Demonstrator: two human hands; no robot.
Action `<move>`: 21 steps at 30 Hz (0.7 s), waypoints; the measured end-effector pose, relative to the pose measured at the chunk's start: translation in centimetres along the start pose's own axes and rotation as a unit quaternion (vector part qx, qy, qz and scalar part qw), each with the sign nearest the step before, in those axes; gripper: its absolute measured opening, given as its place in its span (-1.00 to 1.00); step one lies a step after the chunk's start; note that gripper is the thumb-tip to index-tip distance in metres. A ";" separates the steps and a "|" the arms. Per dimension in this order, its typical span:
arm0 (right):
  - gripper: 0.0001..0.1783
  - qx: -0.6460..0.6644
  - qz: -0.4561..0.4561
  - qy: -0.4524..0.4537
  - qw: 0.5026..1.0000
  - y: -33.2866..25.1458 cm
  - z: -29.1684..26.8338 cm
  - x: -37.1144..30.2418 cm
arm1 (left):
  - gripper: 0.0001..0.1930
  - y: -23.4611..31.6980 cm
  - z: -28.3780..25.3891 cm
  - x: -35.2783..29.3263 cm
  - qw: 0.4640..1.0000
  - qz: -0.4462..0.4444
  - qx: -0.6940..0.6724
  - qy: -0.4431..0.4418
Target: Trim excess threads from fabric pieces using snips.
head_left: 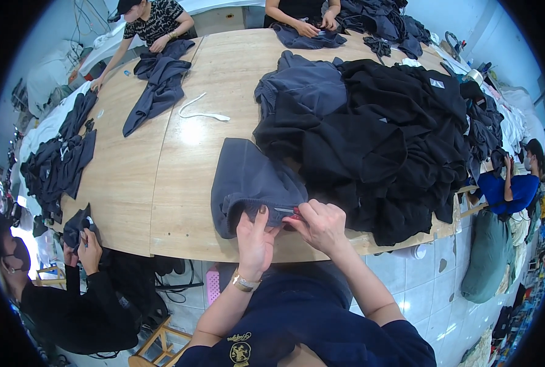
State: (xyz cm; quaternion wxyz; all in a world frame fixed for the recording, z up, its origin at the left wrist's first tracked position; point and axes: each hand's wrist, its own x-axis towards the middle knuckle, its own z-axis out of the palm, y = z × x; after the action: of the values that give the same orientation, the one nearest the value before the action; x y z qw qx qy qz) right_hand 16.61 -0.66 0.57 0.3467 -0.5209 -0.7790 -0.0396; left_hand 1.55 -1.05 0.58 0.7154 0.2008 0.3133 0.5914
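Note:
A dark grey garment (pixel 248 168) lies at the table's near edge, its ribbed edge turned toward me. My left hand (pixel 255 244) grips that ribbed edge, thumb on top and fingers underneath. Closed around a small pair of thread snips (pixel 286 210) with red on the handle, my right hand (pixel 322 226) is at the same edge, just right of the left thumb. The pale metal blades point left along the rib. Whether they touch a thread is too small to tell.
A large heap of black garments (pixel 376 147) covers the table's right side, with a grey garment (pixel 309 85) at its far left. A white cord (pixel 204 115) lies on the wooden table (pixel 180 165). Several co-workers handle dark garments around it; one sits close at left (pixel 70 300).

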 end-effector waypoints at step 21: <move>-0.79 0.345 -0.008 -0.074 0.936 -3.5 0.8 -2.0 | -0.75 1.0 0.1 0.5 0.999 -0.035 -0.023 0.034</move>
State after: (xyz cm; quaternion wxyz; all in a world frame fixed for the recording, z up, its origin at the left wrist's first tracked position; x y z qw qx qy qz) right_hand 13.69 -3.49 -0.16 0.4461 -0.3643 -0.7724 0.2679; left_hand 0.91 -0.36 1.19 0.7289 0.1527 0.3305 0.5798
